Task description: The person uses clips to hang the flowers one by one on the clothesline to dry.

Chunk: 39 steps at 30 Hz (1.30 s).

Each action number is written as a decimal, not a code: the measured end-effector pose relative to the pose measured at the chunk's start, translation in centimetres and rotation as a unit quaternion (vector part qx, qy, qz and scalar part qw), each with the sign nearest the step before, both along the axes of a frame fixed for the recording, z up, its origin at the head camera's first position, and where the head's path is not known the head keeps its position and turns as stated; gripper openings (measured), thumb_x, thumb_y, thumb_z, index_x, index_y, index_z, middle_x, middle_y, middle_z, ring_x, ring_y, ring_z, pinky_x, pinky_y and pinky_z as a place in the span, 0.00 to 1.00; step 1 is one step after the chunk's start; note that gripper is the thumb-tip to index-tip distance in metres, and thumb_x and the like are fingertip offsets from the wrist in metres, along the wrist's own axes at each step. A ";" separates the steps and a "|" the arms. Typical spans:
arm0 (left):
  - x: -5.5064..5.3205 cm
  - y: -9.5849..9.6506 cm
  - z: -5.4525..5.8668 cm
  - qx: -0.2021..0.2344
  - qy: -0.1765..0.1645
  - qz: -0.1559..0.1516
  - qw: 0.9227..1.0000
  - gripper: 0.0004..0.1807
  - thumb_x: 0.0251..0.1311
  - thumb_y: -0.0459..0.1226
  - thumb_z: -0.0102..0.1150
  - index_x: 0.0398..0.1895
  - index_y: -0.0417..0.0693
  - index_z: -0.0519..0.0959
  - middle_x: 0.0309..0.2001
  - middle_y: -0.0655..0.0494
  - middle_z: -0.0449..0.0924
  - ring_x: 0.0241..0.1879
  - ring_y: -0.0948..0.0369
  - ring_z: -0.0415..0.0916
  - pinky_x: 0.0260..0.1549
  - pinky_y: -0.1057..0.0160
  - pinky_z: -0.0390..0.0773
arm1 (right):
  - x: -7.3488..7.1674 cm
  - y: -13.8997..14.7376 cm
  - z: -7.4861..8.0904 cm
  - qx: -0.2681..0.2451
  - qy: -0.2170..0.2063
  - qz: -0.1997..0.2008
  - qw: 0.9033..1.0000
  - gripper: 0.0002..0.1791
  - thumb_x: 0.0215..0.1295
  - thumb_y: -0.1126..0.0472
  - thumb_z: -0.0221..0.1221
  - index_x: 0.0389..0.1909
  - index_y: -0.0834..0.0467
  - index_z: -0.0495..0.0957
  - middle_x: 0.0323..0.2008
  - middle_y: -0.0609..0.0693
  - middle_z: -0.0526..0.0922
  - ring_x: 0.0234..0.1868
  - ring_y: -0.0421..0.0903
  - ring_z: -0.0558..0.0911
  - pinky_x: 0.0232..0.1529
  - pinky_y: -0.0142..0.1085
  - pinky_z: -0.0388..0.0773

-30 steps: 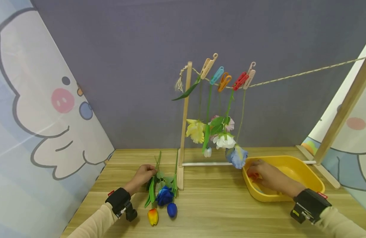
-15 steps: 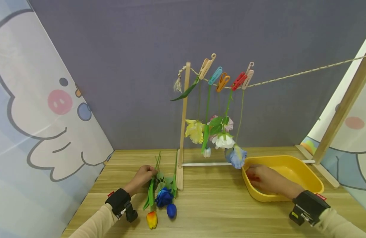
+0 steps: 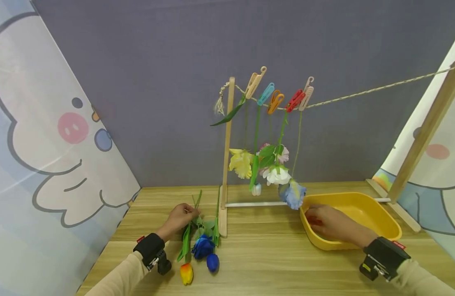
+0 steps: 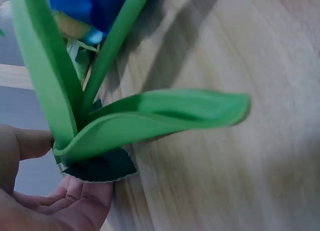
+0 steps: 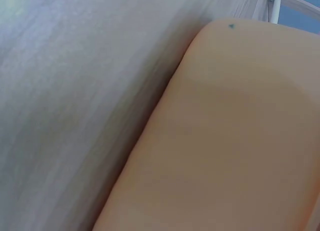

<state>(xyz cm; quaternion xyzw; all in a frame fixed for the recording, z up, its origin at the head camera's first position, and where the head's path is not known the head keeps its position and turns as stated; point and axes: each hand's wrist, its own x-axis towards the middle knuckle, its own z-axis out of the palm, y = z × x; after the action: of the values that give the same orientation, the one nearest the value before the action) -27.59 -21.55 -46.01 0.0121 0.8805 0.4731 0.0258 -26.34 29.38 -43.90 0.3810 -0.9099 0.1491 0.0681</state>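
Observation:
In the head view, my left hand pinches the stem of an orange and yellow tulip that lies on the table. Its broad green leaves spread past the thumb and fingers in the left wrist view. A blue rose and a blue tulip lie just right of it. My right hand reaches into a yellow basin; its fingertips are mostly hidden, with a reddish patch beside them that I cannot make out. Only the basin's outer wall fills the right wrist view beside the table.
A rope runs between two wooden posts. Several clothespins hold flowers upside down on it, among them a yellow flower, a white flower and a pale blue one. A white bar joins the post bases.
My left hand has shifted slightly to the right along with the stem, and the orange tulip's head has swung a little left and nearer. The right hand stays in the basin, reaching slightly deeper.

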 end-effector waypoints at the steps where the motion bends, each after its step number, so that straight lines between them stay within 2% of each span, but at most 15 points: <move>1: 0.0 0.0 0.0 -0.005 0.002 -0.004 1.000 0.14 0.73 0.40 0.61 0.44 0.34 0.77 0.41 0.44 0.78 0.31 0.54 0.70 0.31 0.56 0.68 | 0.0 0.0 0.0 -0.002 0.000 0.001 1.000 0.09 0.59 0.65 0.73 0.38 0.51 0.85 0.35 0.41 0.81 0.33 0.35 0.76 0.34 0.35 0.80; 2: 0.0 0.0 0.1 -0.008 0.004 -0.008 1.000 0.13 0.73 0.39 0.62 0.43 0.34 0.77 0.37 0.45 0.77 0.28 0.55 0.67 0.30 0.56 0.67 | 0.0 0.0 -0.1 -0.003 0.002 0.002 1.000 0.09 0.59 0.65 0.73 0.38 0.51 0.85 0.35 0.41 0.81 0.33 0.34 0.76 0.34 0.34 0.80; 4: 0.1 0.1 0.2 -0.014 0.013 -0.015 1.000 0.11 0.72 0.37 0.62 0.41 0.35 0.77 0.35 0.47 0.77 0.26 0.57 0.65 0.28 0.57 0.66 | 0.1 0.1 -0.1 -0.005 0.001 0.002 1.000 0.10 0.59 0.66 0.73 0.38 0.51 0.85 0.35 0.41 0.81 0.33 0.34 0.76 0.34 0.34 0.80; 10: 0.0 0.2 0.3 -0.044 0.050 -0.031 0.997 0.05 0.69 0.31 0.61 0.38 0.36 0.79 0.29 0.50 0.77 0.24 0.56 0.72 0.27 0.57 0.68 | 0.2 0.4 0.0 -0.008 -0.003 -0.007 1.000 0.09 0.60 0.66 0.72 0.38 0.52 0.84 0.33 0.40 0.80 0.32 0.33 0.74 0.32 0.32 0.78; 14: 0.0 0.2 0.7 -0.073 0.093 -0.024 0.993 0.04 0.69 0.30 0.60 0.40 0.35 0.80 0.29 0.50 0.78 0.24 0.57 0.69 0.28 0.57 0.69 | 0.3 0.5 0.3 -0.009 -0.009 -0.018 1.000 0.10 0.59 0.66 0.72 0.38 0.52 0.83 0.31 0.38 0.79 0.30 0.32 0.73 0.31 0.31 0.77; 18: 0.0 0.1 1.1 -0.102 0.130 -0.011 0.986 0.04 0.68 0.29 0.60 0.38 0.35 0.82 0.29 0.50 0.79 0.23 0.58 0.72 0.26 0.57 0.72 | 0.4 0.4 0.5 -0.002 -0.015 -0.028 0.999 0.10 0.59 0.65 0.73 0.40 0.54 0.84 0.32 0.38 0.80 0.30 0.32 0.73 0.31 0.32 0.77; 24: -0.3 -0.3 1.3 -0.143 0.164 -0.002 0.976 0.05 0.64 0.26 0.59 0.38 0.34 0.84 0.29 0.50 0.80 0.25 0.58 0.73 0.29 0.56 0.75 | 0.5 0.4 0.5 0.005 -0.017 -0.033 0.999 0.10 0.60 0.64 0.73 0.40 0.54 0.84 0.33 0.40 0.81 0.31 0.33 0.74 0.32 0.32 0.78; 26: -0.4 -0.4 1.2 -0.142 0.164 0.001 0.976 0.05 0.64 0.26 0.58 0.38 0.34 0.84 0.29 0.50 0.80 0.25 0.59 0.74 0.29 0.56 0.75 | 0.5 0.4 0.4 0.005 -0.017 -0.036 0.999 0.10 0.60 0.64 0.73 0.41 0.54 0.84 0.33 0.41 0.81 0.31 0.33 0.75 0.33 0.32 0.79; 30: -0.3 -0.7 1.2 -0.116 0.148 0.006 0.982 0.05 0.65 0.27 0.59 0.38 0.36 0.83 0.31 0.51 0.82 0.26 0.60 0.75 0.30 0.58 0.75 | 0.6 0.5 0.5 -0.004 -0.016 -0.039 0.999 0.10 0.60 0.65 0.72 0.42 0.57 0.85 0.35 0.43 0.83 0.32 0.33 0.76 0.33 0.33 0.80; 34: 0.2 -0.6 1.9 -0.067 0.119 0.014 0.991 0.06 0.69 0.30 0.59 0.42 0.34 0.81 0.33 0.49 0.83 0.31 0.57 0.78 0.33 0.58 0.75 | 0.6 0.5 0.7 -0.019 -0.004 -0.029 0.999 0.08 0.61 0.67 0.71 0.40 0.60 0.85 0.34 0.44 0.83 0.32 0.35 0.77 0.32 0.34 0.80; 39: 0.8 -0.1 2.9 0.003 0.069 0.022 0.997 0.08 0.76 0.32 0.53 0.47 0.34 0.79 0.37 0.47 0.86 0.41 0.51 0.81 0.38 0.57 0.71 | 0.5 0.8 0.8 -0.025 0.003 -0.022 0.999 0.07 0.60 0.69 0.71 0.38 0.60 0.84 0.32 0.44 0.83 0.32 0.35 0.77 0.33 0.35 0.80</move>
<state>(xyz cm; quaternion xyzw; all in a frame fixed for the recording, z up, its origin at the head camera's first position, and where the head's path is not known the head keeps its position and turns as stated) -26.79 -21.64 -43.06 0.0250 0.8787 0.4745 -0.0454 -25.86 30.21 -43.05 0.3597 -0.9138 0.1689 0.0838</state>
